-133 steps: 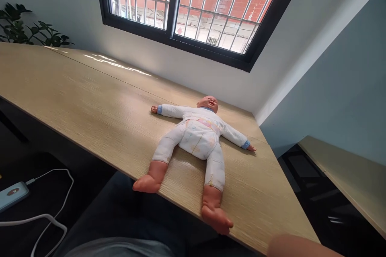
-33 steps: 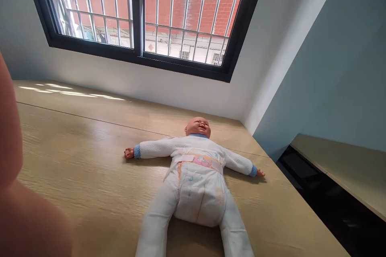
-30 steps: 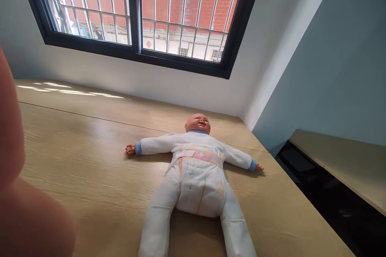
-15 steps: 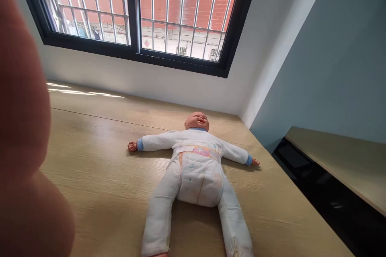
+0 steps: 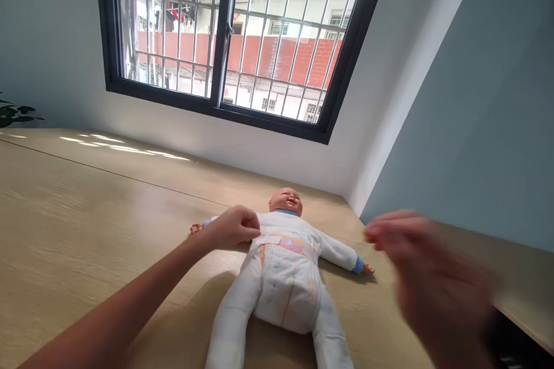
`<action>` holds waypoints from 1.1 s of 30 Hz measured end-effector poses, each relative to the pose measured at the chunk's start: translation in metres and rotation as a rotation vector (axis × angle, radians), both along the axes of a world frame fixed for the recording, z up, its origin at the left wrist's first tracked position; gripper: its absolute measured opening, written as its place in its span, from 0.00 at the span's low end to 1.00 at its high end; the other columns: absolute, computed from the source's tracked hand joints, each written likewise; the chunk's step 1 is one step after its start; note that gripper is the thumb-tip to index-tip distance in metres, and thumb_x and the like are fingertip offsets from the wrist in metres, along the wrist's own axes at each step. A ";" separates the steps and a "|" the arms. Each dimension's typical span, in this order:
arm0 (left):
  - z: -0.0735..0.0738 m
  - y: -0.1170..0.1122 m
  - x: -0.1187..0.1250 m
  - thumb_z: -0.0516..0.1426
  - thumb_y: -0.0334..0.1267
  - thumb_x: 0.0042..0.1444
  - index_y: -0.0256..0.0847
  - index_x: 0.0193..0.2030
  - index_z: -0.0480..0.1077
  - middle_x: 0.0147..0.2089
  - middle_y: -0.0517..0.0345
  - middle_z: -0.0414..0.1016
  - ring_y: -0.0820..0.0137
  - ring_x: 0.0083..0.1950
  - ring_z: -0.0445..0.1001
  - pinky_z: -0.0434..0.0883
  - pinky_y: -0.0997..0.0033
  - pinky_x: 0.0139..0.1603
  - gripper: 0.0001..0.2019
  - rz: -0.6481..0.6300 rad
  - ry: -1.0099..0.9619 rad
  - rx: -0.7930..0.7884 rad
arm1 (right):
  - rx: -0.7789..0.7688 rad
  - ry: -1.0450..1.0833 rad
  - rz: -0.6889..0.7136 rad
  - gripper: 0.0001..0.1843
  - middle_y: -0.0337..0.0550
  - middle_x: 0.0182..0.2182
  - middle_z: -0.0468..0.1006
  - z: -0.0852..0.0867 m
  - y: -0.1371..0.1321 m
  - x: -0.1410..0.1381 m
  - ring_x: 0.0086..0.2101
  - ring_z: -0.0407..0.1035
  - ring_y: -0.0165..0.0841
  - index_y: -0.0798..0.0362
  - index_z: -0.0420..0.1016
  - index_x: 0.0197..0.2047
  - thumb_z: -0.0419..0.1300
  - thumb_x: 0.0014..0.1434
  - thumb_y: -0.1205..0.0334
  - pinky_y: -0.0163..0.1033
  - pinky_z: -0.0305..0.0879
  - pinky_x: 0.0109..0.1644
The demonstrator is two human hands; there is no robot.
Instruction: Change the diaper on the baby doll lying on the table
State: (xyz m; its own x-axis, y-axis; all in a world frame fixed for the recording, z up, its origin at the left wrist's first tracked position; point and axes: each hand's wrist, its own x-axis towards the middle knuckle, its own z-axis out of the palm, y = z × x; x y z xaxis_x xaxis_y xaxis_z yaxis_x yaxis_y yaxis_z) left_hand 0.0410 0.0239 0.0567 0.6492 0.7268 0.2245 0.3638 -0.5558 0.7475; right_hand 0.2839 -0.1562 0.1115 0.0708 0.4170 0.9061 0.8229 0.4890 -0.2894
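A baby doll (image 5: 270,222) in a white top with blue cuffs lies on its back, arms spread and legs toward me. Round its hips is a white diaper (image 5: 285,300) with a printed waistband, its tabs lying across the front. My left hand (image 5: 236,228) is over the doll's arm, beside the diaper's upper edge. Its fingers are curled in; whether the fingertips hold or touch the diaper tab is hidden. My right hand (image 5: 433,277) is up at the right, apart from the doll and smeared by motion. Its fingers look drawn together, with nothing clearly visible in them.
The doll rests on a wooden tabletop (image 5: 86,202) that meets the wall at the back. A barred window (image 5: 216,106) is above. Leaves of a plant (image 5: 19,114) show at far left. A lower wooden surface (image 5: 528,277) with a dark side is at right.
A large blurred hand or arm close to the camera at left is gone. My left hand now reaches to the diaper and my right hand has entered at right. The view has tilted up.
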 end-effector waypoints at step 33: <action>-0.025 -0.050 0.011 0.51 0.27 0.60 0.43 0.46 0.72 0.45 0.55 0.70 0.69 0.40 0.69 0.67 0.70 0.42 0.12 -0.195 0.130 0.630 | -0.909 -0.071 0.208 0.06 0.30 0.22 0.63 -0.057 0.007 0.010 0.26 0.55 0.27 0.51 0.65 0.31 0.59 0.50 0.69 0.34 0.49 0.29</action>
State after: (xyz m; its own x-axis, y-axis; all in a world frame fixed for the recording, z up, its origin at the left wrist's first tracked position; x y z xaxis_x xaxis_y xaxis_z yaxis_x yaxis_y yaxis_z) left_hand 0.0524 -0.0259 0.0322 0.8058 0.3494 0.4782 0.2780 -0.9361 0.2155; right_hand 0.2936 -0.1488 0.0543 -0.1278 0.9660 0.2249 0.7745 0.2388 -0.5857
